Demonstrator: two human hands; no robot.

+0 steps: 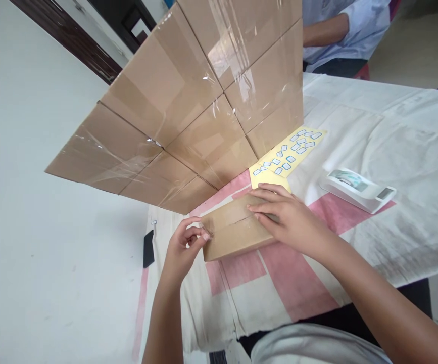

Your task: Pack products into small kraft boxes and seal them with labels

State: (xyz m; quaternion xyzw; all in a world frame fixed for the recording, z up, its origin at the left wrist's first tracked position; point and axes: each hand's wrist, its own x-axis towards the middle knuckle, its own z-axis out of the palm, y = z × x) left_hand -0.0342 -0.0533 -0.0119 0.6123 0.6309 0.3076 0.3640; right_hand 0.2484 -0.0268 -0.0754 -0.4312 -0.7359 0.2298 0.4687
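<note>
1. A table (411, 151) under a white cloth with pink blocks fills the middle.
2. Left of the table lies pale floor (33, 227).
3. Beyond the table's far-left corner, dark wooden trim (70, 40) crosses the pale wall.

Taped cardboard wall (188, 101) blocking behind the small carton (234, 230), white device (357, 189) right, bare bench (411, 131) beyond

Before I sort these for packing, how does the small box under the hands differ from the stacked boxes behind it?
The small cardboard box lies flat on the cloth, alone; the stacked boxes form a wall. The small box looks much lower and narrower than the stacked boxes. Its seam shows little tape; the stacked boxes gleam with clear tape. Only the small box is touched, by the left hand and right hand. Both are brown cardboard.
</note>
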